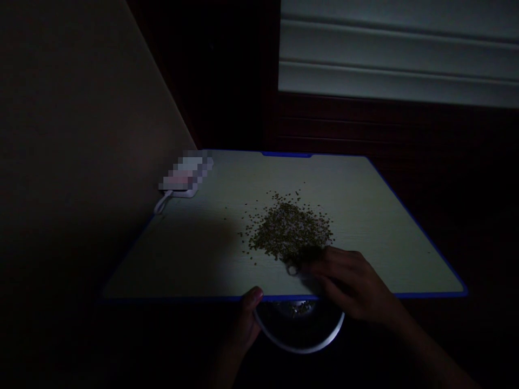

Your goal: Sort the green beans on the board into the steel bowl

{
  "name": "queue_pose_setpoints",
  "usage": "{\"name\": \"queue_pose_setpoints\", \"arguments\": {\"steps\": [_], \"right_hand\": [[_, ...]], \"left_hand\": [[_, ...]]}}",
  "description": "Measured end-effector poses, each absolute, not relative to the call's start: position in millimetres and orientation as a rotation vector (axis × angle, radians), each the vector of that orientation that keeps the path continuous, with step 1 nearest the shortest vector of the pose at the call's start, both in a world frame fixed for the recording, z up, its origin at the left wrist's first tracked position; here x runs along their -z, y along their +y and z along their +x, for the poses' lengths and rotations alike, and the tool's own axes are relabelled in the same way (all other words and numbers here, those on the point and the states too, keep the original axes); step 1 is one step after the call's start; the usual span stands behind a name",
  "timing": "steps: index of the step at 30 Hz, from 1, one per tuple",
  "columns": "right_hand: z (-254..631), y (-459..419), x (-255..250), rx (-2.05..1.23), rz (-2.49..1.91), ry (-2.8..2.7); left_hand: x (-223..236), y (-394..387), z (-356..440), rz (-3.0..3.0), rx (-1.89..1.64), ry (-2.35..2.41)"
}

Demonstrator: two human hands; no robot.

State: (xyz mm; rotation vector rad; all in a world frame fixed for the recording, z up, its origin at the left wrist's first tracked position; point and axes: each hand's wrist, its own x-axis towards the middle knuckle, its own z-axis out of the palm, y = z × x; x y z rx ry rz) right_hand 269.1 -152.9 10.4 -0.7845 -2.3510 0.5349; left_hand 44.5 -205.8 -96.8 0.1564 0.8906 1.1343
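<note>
A heap of small greenish-brown grains [290, 229] lies on a pale tabletop with a blue rim [194, 254]. My right hand [351, 283] rests on the table at the near side of the heap, fingers curled together and touching the grains near the front edge. My left hand [245, 324] grips the rim of a round metal bowl [302, 337] held just below the table's front edge. A few grains show inside the bowl. The scene is very dark.
A small white device with a cable [184, 181] sits at the table's far left corner. A beige wall [73, 135] stands on the left. White panelling [397, 54] and dark wood lie behind the table.
</note>
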Motion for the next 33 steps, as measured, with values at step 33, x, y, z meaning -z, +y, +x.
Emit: {"name": "queue_pose_setpoints", "arguments": {"steps": [33], "right_hand": [[271.3,-149.7,-2.0,-0.501,-0.955,-2.295]], "left_hand": [[91.9,-204.0,46.3,0.035,-1.187,0.964]]}}
